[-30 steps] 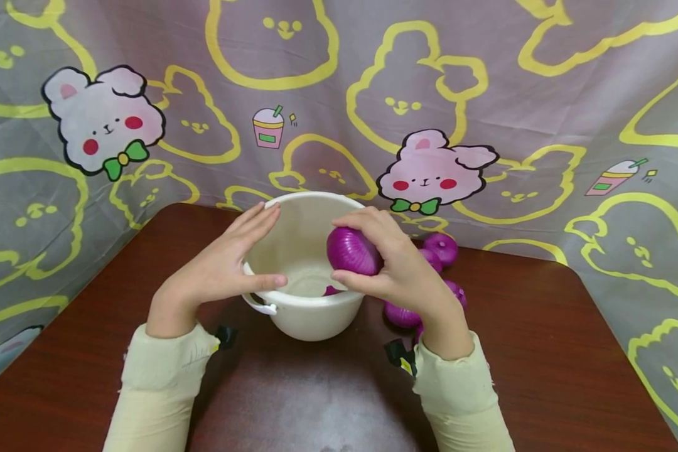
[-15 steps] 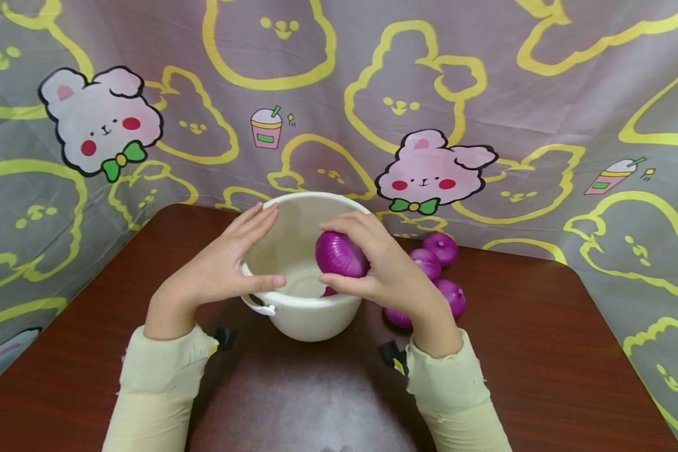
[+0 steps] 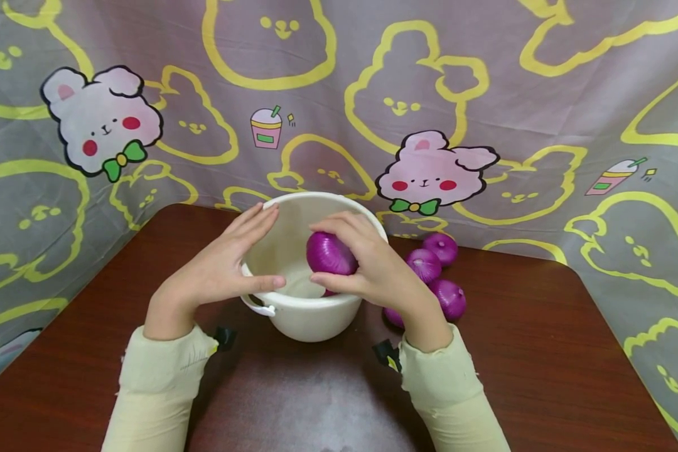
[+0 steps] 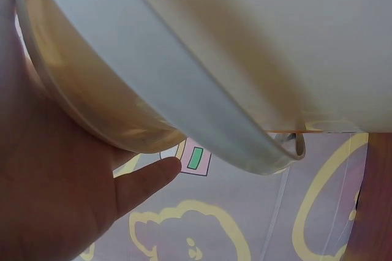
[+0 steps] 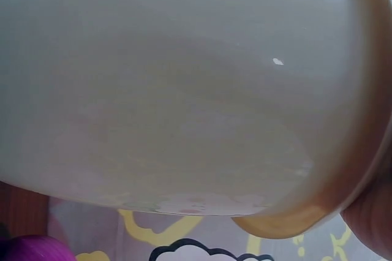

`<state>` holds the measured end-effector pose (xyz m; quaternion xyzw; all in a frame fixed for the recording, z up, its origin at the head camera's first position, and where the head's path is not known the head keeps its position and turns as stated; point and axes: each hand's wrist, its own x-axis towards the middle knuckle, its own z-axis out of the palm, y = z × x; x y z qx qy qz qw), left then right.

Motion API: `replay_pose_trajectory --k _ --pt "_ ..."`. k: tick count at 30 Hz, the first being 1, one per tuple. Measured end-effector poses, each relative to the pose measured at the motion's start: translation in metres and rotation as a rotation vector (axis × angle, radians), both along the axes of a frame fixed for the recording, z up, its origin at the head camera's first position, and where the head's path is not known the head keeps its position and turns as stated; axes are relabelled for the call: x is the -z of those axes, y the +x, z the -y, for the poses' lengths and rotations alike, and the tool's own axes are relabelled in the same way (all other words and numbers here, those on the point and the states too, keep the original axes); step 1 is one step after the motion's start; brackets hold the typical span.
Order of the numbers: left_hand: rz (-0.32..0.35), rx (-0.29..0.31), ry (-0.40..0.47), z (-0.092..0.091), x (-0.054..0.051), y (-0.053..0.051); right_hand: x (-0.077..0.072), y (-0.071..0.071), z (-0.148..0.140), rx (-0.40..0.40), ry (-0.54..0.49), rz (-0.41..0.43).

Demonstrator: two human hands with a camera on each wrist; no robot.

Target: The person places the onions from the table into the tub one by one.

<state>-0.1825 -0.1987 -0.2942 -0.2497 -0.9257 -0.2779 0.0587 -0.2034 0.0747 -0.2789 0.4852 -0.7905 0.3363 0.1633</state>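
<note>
A purple onion (image 3: 330,253) is gripped between the thumb and fingers of my right hand (image 3: 381,276), over the mouth of the white bucket (image 3: 315,321). Below it, a sliver of another purple onion (image 3: 329,293) shows inside the bucket; the held onion and hand hide the rest. My left hand (image 3: 211,270) is at the bucket's left rim, fingers extended and spread, thumb reaching over the near edge. In the left wrist view the rim and handle (image 4: 184,77) fill much of the picture. The right wrist view mostly shows the bucket's outer wall (image 5: 171,89).
To the right of the bucket, several purple onions (image 3: 449,299) sit on the dark wooden table (image 3: 542,351), one partly behind my right forearm. A patterned cloth (image 3: 316,113) hangs behind the table.
My right hand has moved left with the onion, farther over the bucket. More of the onions on the table show now. My left hand stays in place.
</note>
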Motion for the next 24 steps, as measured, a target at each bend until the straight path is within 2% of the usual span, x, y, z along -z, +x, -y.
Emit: replay_pose_trajectory --k 9,16,21,24 --pt "0.014 -0.001 -0.002 -0.0004 -0.0007 0.0003 0.0020 -0.0011 -0.0019 -0.002 0.003 -0.022" --pt "0.027 -0.003 -0.003 -0.0002 -0.0015 0.0007 0.0015 0.0010 -0.0040 -0.007 0.037 0.005" --pt "0.012 -0.002 -0.005 -0.0003 -0.0002 0.0005 -0.0001 0.0049 -0.0052 0.015 0.117 0.050" --pt "0.008 0.000 -0.006 -0.0004 -0.0002 0.0005 -0.0005 0.0069 -0.0067 0.039 0.183 0.037"
